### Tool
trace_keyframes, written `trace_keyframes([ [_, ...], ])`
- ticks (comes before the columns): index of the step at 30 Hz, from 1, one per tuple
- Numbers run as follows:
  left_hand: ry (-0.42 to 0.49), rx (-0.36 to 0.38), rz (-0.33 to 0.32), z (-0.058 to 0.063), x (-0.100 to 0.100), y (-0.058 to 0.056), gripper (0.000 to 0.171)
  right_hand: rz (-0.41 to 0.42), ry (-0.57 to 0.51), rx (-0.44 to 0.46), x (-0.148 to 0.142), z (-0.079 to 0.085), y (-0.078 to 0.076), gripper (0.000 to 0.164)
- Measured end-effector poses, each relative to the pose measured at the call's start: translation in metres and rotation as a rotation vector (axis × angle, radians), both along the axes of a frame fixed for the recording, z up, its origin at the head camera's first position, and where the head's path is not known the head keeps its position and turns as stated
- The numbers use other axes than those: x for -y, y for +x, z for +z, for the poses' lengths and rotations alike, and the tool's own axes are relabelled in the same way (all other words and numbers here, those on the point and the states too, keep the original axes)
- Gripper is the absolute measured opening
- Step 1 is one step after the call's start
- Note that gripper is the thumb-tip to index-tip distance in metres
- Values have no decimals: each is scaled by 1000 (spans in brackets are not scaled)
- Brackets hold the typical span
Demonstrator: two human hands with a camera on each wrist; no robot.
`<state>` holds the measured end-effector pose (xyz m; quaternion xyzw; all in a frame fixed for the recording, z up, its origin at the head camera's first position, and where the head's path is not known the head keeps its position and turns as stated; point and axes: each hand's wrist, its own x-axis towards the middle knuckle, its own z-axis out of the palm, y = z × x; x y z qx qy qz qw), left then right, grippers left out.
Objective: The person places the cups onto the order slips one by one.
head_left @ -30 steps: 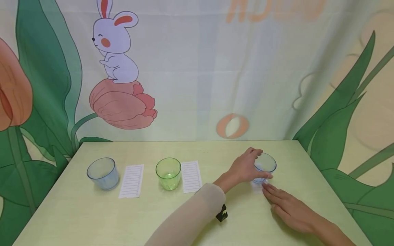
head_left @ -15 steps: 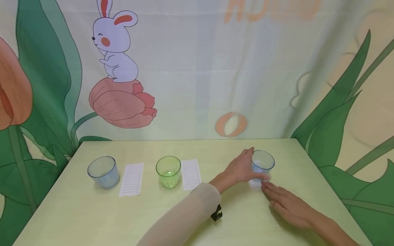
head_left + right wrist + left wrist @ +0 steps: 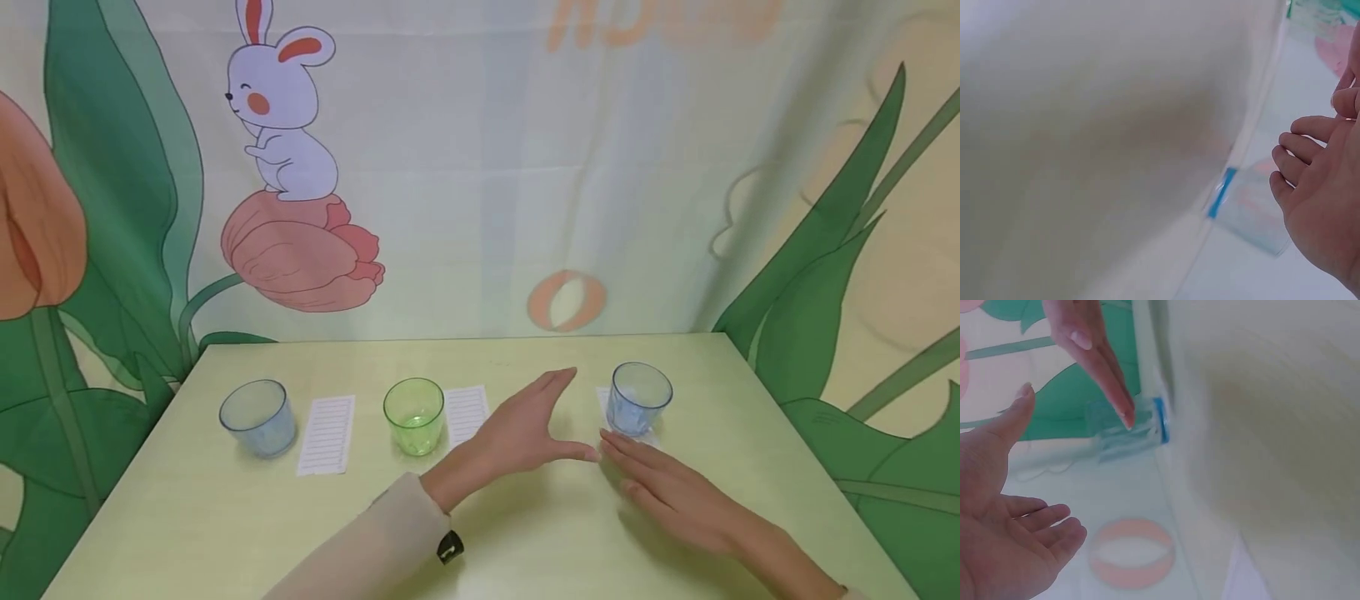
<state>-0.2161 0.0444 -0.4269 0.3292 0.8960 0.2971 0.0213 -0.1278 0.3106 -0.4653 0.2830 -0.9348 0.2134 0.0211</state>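
In the head view, your left hand (image 3: 517, 429) is right of centre in the lower half of the frame, thumb and fingers spread wide apart in a C shape, holding nothing. Your right hand (image 3: 678, 504) lies lower right, fingers straight and laid together, also without a hold on anything. Its fingertips come up to the base of the clear blue cup (image 3: 639, 398) at right; whether they touch it, you can't tell from here. That cup stands upright on a paper slip (image 3: 604, 398), whose corners peek out at its left and lower right. A green cup (image 3: 414, 417) stands mid-frame beside a lined sheet (image 3: 467, 410), and a second blue cup (image 3: 260, 419) is at left, near another lined sheet (image 3: 326, 435). All of it is on the pale table (image 3: 210, 525), with a rabbit-print backdrop (image 3: 420, 167) behind.

In the left wrist view, your left palm fills the left edge — thumb and fingers well apart — while your right hand reaches in from the top, its fingertips overlapping the blue cup near the centre.

In the right wrist view, your right hand is at the right edge, palm showing, with the cup lower right, partly behind it — blurred.
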Motion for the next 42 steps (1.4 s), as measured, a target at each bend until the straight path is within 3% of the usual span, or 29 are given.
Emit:
trace_keyframes([
  [5, 5, -34, 65, 18, 50, 4, 113, 78, 35, -52, 29, 5, -14, 54],
  [11, -3, -70, 160, 30, 105, -8, 114, 143, 72, 14, 65, 6, -29, 55],
  [16, -8, -52, 206, 29, 147, -20, 113, 200, 108, 40, 93, 5, -42, 57],
  [20, -28, -22, 227, 21, 171, -24, 115, 246, 144, 56, 113, 2, -50, 58],
  [28, -63, 35, 245, 3, 192, -25, 117, 291, 248, 93, 136, -6, -60, 59],
  [42, -56, 87, 183, -2, 196, -24, 100, 304, 366, 140, 146, -13, -60, 60],
])
